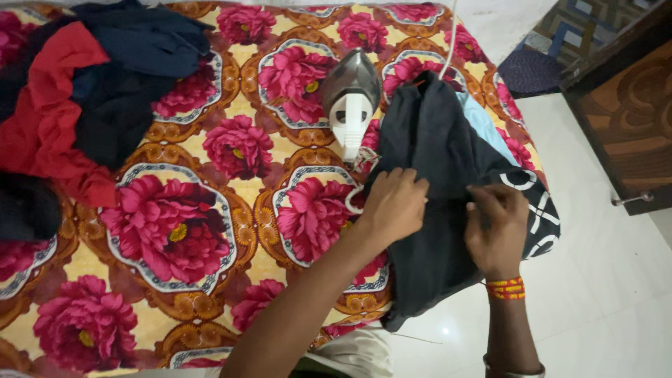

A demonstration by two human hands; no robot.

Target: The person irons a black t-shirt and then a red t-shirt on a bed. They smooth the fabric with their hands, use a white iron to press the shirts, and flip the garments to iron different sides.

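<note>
A dark grey garment [434,161] lies over the right edge of a bed covered with a floral sheet [175,231]. My left hand [395,203] pinches the cloth at its left side. My right hand [498,227], with red and yellow threads at the wrist, grips the same garment a little to the right. Under it lie a light blue cloth [485,126] and a black cloth with white patterns [539,210]. A white and grey electric iron [352,101] stands on its heel just behind the garment, its cord running up to the back.
A heap of red, navy and black clothes [77,91] fills the bed's far left. A carved wooden cabinet [626,105] stands at the right, on the white tiled floor [602,294]. A patterned mat [553,42] lies beyond it.
</note>
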